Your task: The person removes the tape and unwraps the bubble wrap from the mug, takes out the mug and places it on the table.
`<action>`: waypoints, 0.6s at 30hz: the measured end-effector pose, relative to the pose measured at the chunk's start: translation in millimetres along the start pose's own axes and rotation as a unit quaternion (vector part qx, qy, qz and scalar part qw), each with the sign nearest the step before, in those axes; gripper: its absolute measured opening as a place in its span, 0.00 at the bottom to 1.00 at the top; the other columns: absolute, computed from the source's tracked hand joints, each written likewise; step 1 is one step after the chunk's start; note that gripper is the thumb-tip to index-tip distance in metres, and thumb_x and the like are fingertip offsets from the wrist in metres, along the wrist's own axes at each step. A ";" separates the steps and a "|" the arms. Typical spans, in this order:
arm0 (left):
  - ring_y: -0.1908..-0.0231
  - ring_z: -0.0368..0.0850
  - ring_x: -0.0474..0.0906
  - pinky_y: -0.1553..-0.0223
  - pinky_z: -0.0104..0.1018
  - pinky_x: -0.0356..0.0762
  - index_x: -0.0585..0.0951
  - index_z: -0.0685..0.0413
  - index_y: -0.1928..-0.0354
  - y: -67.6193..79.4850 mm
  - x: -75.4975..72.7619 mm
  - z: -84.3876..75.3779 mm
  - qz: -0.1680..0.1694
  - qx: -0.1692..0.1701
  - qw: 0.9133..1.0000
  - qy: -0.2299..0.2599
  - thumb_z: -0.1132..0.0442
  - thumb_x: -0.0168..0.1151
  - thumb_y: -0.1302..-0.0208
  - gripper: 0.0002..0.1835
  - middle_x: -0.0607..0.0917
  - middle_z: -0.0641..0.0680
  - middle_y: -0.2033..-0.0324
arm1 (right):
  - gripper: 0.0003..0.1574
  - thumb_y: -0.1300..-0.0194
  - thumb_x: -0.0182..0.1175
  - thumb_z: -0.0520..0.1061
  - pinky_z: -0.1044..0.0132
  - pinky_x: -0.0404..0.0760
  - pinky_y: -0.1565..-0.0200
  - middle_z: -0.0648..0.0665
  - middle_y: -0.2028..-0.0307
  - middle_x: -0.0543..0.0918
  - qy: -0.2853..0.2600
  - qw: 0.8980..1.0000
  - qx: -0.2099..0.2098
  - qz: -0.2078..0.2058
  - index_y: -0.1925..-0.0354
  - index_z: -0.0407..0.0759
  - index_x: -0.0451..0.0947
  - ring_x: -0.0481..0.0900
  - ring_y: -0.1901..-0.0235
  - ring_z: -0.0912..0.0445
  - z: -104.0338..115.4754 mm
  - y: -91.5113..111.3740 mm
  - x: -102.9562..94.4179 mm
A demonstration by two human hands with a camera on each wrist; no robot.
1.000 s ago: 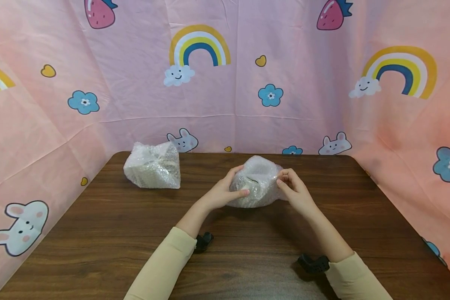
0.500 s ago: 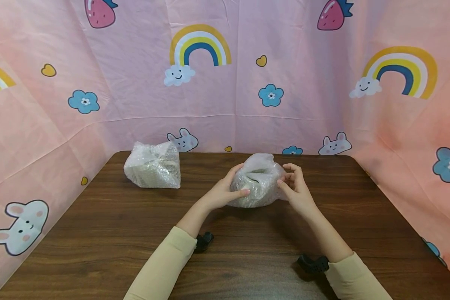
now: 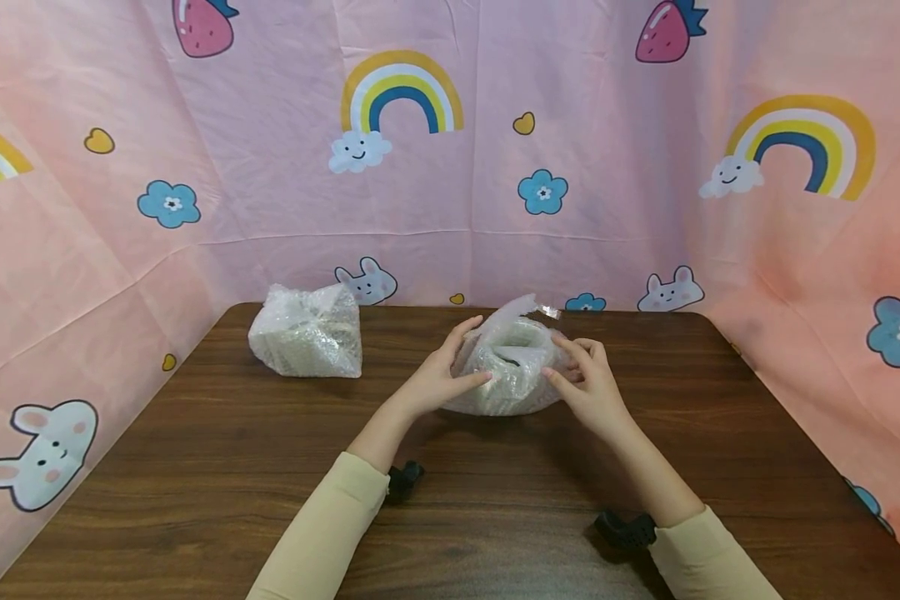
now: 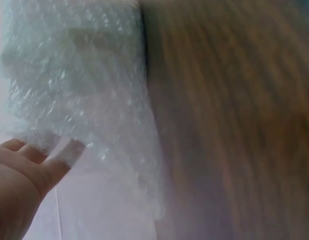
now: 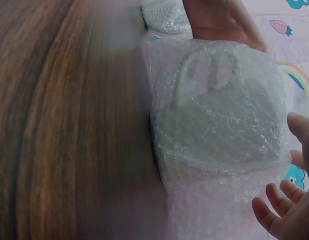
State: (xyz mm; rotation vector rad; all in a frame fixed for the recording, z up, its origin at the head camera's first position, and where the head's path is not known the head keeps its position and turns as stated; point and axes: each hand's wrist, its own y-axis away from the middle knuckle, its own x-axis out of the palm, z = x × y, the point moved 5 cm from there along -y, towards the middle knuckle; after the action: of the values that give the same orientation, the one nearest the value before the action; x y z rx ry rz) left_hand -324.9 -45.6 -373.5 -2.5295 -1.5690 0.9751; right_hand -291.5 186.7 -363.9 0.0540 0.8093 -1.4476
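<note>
A bubble-wrapped bundle (image 3: 506, 383) stands on the table between both hands. Through the wrap in the right wrist view, a pale object with a loop like a handle shows dimly inside the bundle (image 5: 219, 120). A loose flap of bubble wrap (image 3: 512, 312) sticks up from its top, with a shiny strip (image 3: 550, 312) at the end. My left hand (image 3: 437, 377) touches the left side, its fingers and thumb spread; in the left wrist view, wrap covers some fingertips. At the right side, my right hand (image 3: 591, 390) touches the wrap, fingers apart and loosely bent.
Another bubble-wrapped bundle (image 3: 306, 333) stands at the back left of the brown wooden table (image 3: 487, 517). Patterned pink cloth (image 3: 420, 200) hangs behind the table and along its sides. A black device (image 3: 626, 530) sits at the right wrist.
The top flap of the wrap has lifted and swung up and left, showing the shiny strip. My left hand has shifted slightly left; the right fingers have come down onto the bundle's right side.
</note>
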 end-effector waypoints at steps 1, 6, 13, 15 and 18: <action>0.33 0.57 0.58 0.42 0.61 0.63 0.53 0.32 0.27 0.1 -1.9 -0.4 -0.004 0.010 1.000 0.000 0.53 0.64 0.36 0.41 0.58 0.54 0.30 | 0.33 0.34 0.62 0.45 0.51 0.75 0.54 0.35 0.44 0.62 0.009 1.000 -0.003 0.001 0.33 0.41 0.67 0.70 0.55 0.44 -0.8 0.2 0.4; 0.40 0.56 0.67 0.47 0.59 0.69 0.68 0.43 0.38 1.6 -9.8 -3.2 -0.014 0.033 0.999 0.003 0.57 0.65 0.36 0.26 0.63 0.47 0.32 | 0.32 0.34 0.62 0.47 0.47 0.73 0.52 0.35 0.39 0.61 0.037 0.999 -0.018 -0.003 0.34 0.43 0.68 0.65 0.46 0.42 -0.7 1.0 0.3; 0.35 0.54 0.62 0.44 0.56 0.68 0.70 0.49 0.34 3.5 -15.9 -1.7 -0.017 0.024 0.999 -0.017 0.57 0.65 0.36 0.28 0.62 0.49 0.31 | 0.32 0.34 0.62 0.48 0.44 0.69 0.48 0.37 0.35 0.62 0.054 0.998 -0.022 -0.001 0.34 0.44 0.68 0.60 0.42 0.42 0.5 2.4 -0.5; 0.35 0.56 0.61 0.43 0.54 0.68 0.65 0.51 0.30 3.5 -17.8 0.4 -0.027 0.013 0.999 -0.022 0.57 0.63 0.35 0.32 0.61 0.52 0.30 | 0.32 0.34 0.61 0.49 0.44 0.69 0.47 0.37 0.35 0.62 0.054 0.998 -0.020 0.002 0.34 0.44 0.68 0.59 0.41 0.42 0.6 2.5 -0.2; 0.34 0.59 0.59 0.42 0.53 0.67 0.60 0.54 0.28 2.9 -20.3 4.3 -0.040 0.001 0.999 -0.016 0.58 0.59 0.31 0.33 0.59 0.57 0.29 | 0.32 0.33 0.61 0.49 0.43 0.68 0.45 0.38 0.35 0.63 0.052 0.998 -0.017 0.006 0.34 0.43 0.68 0.58 0.39 0.41 0.4 2.4 0.5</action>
State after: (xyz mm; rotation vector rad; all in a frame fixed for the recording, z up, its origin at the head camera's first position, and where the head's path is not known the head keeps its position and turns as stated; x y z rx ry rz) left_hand -330.9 -64.8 -367.9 -2.4411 -1.6613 1.0126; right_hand -289.2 186.5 -365.0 0.1099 0.9160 -1.4279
